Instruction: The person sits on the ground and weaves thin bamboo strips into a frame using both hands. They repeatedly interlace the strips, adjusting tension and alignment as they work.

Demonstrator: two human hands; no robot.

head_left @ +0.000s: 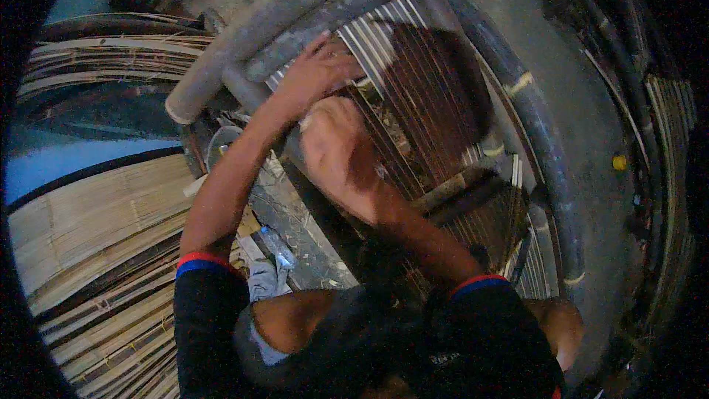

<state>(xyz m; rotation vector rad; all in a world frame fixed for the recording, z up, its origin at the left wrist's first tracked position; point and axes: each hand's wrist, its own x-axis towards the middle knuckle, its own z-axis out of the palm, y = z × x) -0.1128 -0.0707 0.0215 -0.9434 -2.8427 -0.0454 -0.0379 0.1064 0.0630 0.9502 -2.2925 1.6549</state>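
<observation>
A row of thin, pale slats [373, 43] runs across a frame of thick bamboo poles [258, 29] in front of me. My left hand [317, 74] lies over the slats near the far-left side of the frame, its fingers stretched out and a little apart. Just nearer to me, my right hand [338, 144] is closed in a fist beside the left wrist, above the slats. Whatever it may hold is hidden by the fingers and blurred. Part of the row lies in dark shadow.
Stacked bundles of split bamboo strips [96, 214] fill the left side, with another bundle [125, 55] farther off. A clear plastic bottle [277, 247] lies near my left knee. More strips [668, 148] stand along the right. A small yellow object [619, 162] rests on the floor.
</observation>
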